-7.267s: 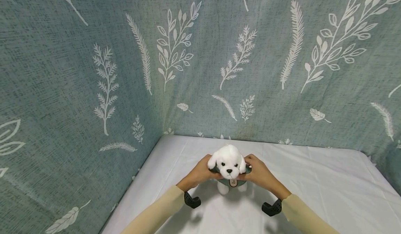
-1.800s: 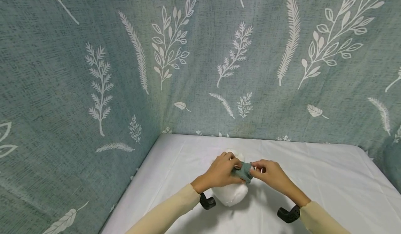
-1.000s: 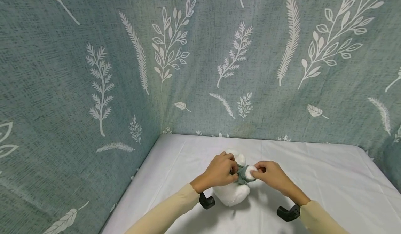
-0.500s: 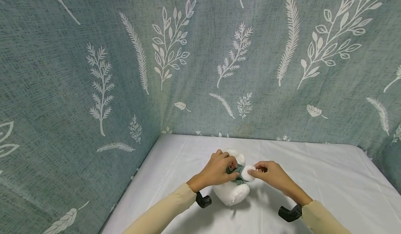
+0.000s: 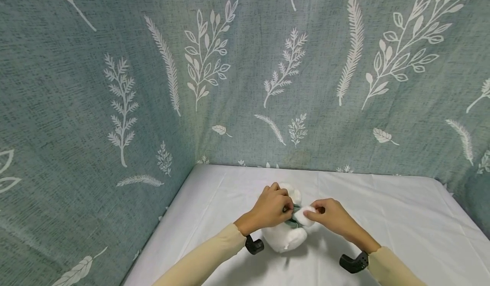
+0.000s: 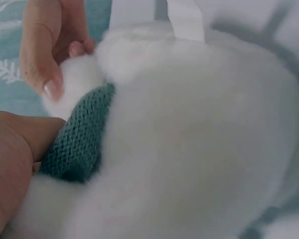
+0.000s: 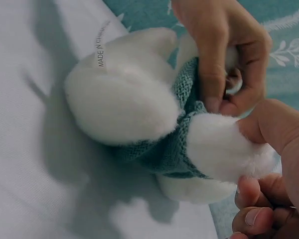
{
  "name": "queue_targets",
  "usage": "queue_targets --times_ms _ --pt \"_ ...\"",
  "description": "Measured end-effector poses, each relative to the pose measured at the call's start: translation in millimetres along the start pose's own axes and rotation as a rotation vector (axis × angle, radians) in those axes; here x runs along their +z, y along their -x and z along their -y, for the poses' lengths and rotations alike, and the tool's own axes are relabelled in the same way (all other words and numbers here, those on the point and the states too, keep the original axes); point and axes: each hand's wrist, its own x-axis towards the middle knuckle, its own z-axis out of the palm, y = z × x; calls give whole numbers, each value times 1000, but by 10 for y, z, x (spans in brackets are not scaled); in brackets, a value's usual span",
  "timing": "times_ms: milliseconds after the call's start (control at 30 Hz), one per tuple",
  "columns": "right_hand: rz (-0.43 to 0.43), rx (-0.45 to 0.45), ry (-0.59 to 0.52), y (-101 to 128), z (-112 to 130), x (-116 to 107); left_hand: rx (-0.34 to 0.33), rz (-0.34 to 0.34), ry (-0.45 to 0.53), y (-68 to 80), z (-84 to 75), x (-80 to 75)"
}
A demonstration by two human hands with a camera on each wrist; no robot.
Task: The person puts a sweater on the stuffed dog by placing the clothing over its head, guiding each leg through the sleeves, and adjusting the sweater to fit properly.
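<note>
Two bare hands, left hand (image 5: 271, 209) and right hand (image 5: 332, 216), without rings or gloves, nails short and unpainted. Long pale-yellow sleeves (image 5: 206, 258) reaching to both wrists, plain and close-fitting. Under each wrist a black camera mount (image 5: 254, 245), rounded, the right one (image 5: 354, 263) dotted with small holes.

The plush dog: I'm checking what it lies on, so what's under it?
Under the plush dog shows only the white sheet. The patch directly beneath its body is covered, so anything there cannot be seen.
</note>
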Motion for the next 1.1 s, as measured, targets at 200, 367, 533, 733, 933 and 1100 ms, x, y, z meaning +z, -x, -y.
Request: queue_targets --times_ms 200,367,533,733,933,1100 --pt "37 13 -33 30 -64 -31 -12 12 27 69 58 0" --pt "65 13 -60 34 -80 -29 -44 19 70 104 122 37" --pt "71 40 -96 39 -114 -26 -41 -24 135 130 138 80" --pt "82 86 -111 69 -151 -45 -50 -84 310 155 151 159" --pt "67 112 -80 92 -153 -42 -82 -75 403 149 151 174" --pt "53 105 -40 111 -159 -7 -110 -60 431 158 146 182"
